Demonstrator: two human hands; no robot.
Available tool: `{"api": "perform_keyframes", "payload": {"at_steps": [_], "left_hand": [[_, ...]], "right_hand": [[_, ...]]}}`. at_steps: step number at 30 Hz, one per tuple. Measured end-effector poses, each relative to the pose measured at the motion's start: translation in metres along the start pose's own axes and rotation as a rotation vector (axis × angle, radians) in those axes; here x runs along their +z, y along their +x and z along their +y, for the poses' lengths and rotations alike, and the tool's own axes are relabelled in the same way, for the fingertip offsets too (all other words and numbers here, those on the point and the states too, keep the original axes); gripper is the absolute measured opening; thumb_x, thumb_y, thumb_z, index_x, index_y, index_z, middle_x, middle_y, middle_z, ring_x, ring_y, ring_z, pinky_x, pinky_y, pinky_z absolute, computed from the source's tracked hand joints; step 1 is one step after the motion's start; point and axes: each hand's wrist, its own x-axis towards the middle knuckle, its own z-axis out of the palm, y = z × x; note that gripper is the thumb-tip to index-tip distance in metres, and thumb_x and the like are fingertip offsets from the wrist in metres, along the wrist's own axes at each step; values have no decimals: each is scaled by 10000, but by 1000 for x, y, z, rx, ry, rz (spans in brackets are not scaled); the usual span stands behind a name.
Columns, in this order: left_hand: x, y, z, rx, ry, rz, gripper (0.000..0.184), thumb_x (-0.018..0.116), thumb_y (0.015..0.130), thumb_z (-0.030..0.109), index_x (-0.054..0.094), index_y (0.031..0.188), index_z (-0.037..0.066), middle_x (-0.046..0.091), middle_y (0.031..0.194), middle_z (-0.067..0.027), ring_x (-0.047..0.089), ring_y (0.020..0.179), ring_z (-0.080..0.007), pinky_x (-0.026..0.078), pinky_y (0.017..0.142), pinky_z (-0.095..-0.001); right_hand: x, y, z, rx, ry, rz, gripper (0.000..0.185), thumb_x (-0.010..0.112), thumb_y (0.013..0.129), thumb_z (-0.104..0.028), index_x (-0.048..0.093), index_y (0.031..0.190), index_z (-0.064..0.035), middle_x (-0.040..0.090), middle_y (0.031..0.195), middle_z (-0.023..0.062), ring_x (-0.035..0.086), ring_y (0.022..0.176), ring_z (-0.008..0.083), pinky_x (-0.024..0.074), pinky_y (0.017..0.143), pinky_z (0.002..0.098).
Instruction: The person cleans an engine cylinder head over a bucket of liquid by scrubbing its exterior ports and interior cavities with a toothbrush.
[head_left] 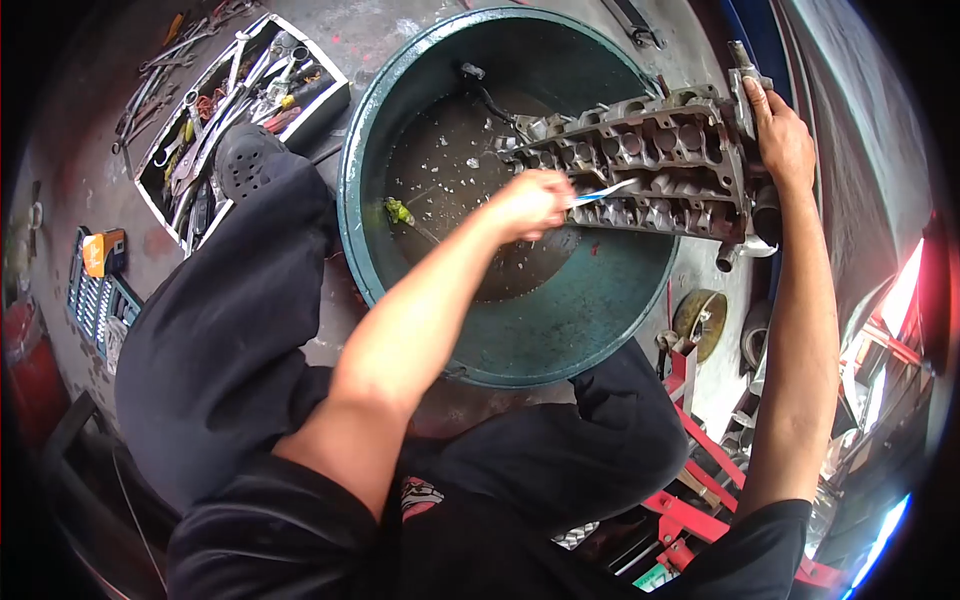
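I have the left hand (535,205) curled in a fist round a slim blue-and-white tool (603,193), its forearm (425,285) slanting up over the green tub (540,345); I cannot tell whether the tool's tip touches the metal casting (665,150) under it; well apart, the right hand (785,145) — arm nearly straight, fingers pointing away from the body — grips the casting's outer end; the casting spans the tub's right rim, its inner end over the basin.
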Motion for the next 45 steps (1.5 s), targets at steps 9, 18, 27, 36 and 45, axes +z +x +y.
{"api": "perform_keyframes", "payload": {"at_steps": [9, 18, 27, 36, 45], "left_hand": [[-132, 36, 2, -257, 1031, 1167, 277, 514, 920, 190, 549, 1165, 65, 675, 1091, -179, 643, 1064, -323, 528, 869, -462], [-86, 51, -75, -658, 406, 533, 216, 555, 870, 121, 674, 1011, 10, 681, 1044, -231, 655, 1033, -370, 540, 855, -410], [62, -31, -41, -15, 602, 887, 335, 535, 941, 383, 679, 926, 80, 685, 891, -204, 657, 852, -410, 501, 737, -520], [95, -7, 19, 52, 736, 374, 280, 550, 908, 245, 683, 840, 9, 678, 849, -238, 668, 826, -423, 527, 746, -502], [78, -10, 5, 126, 744, 373, 303, 491, 949, 252, 671, 938, 8, 669, 894, -265, 657, 866, -441, 511, 803, -520]], "right_hand": [[0, 1, 5, -57, 26, 9, 734, 306, 879, -756, 604, 1256, -201, 637, 1162, 209, 574, 1120, 411, 455, 930, 497], [2, 4, 5, -43, 58, 4, 772, 318, 870, -763, 610, 1256, -161, 634, 1172, 209, 572, 1142, 390, 443, 954, 480], [-5, -5, 1, -5, 35, -11, 744, 301, 888, -746, 607, 1248, -171, 622, 1184, 215, 560, 1140, 408, 439, 945, 488], [14, 11, 12, -137, 24, 59, 700, 316, 901, -718, 620, 1221, -175, 639, 1128, 226, 576, 1096, 418, 444, 916, 493], [-3, 0, -2, 32, 27, -9, 764, 306, 862, -779, 591, 1284, -210, 627, 1194, 199, 563, 1148, 405, 439, 952, 494]]}}
